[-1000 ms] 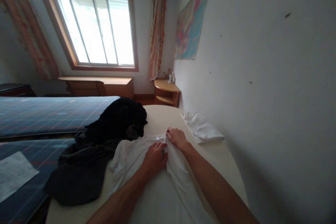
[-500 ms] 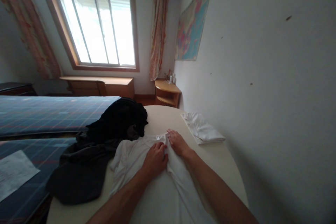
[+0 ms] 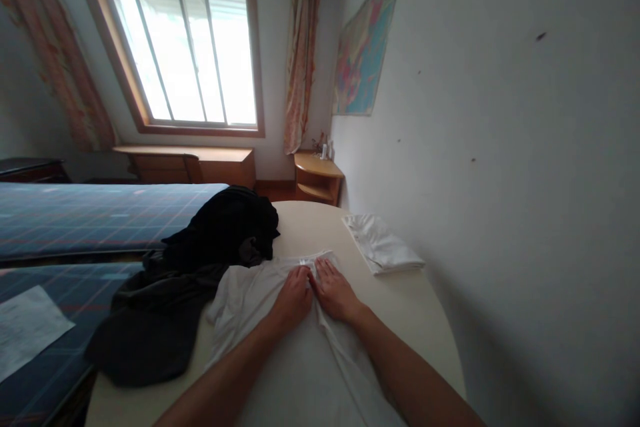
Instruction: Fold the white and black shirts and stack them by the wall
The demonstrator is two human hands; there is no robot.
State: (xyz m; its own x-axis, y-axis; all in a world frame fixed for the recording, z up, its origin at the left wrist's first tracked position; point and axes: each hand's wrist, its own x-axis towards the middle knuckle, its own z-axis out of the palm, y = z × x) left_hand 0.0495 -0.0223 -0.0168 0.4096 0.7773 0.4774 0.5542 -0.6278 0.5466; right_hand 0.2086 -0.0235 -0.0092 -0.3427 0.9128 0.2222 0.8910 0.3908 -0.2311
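A white shirt [image 3: 300,373] lies spread on a pale round-edged table [image 3: 435,340], its collar toward the far side and its lower part running out of view toward the person. Both of the person's hands rest on it just below the collar, near a small white label [image 3: 303,262]. The left hand [image 3: 295,297] bends over the cloth with its fingers curled, while the right hand [image 3: 336,290] lies flatter, fingers side by side and pointing up toward the neckline. The 2 hands meet or nearly meet at the thumbs, over a long crease; whether either pinches the fabric there, I cannot tell, as the fingertips are small and blurred. To the right, near the wall [image 3: 500,227], a folded white garment [image 3: 385,247] sits apart from the shirt. On the left, a heap of black clothing [image 3: 225,223] and a dark grey garment [image 3: 150,340] lie beside the shirt. Beyond them are 2 blue plaid mattresses [image 3: 100,213], the nearer bearing a paper sheet [image 3: 33,330].
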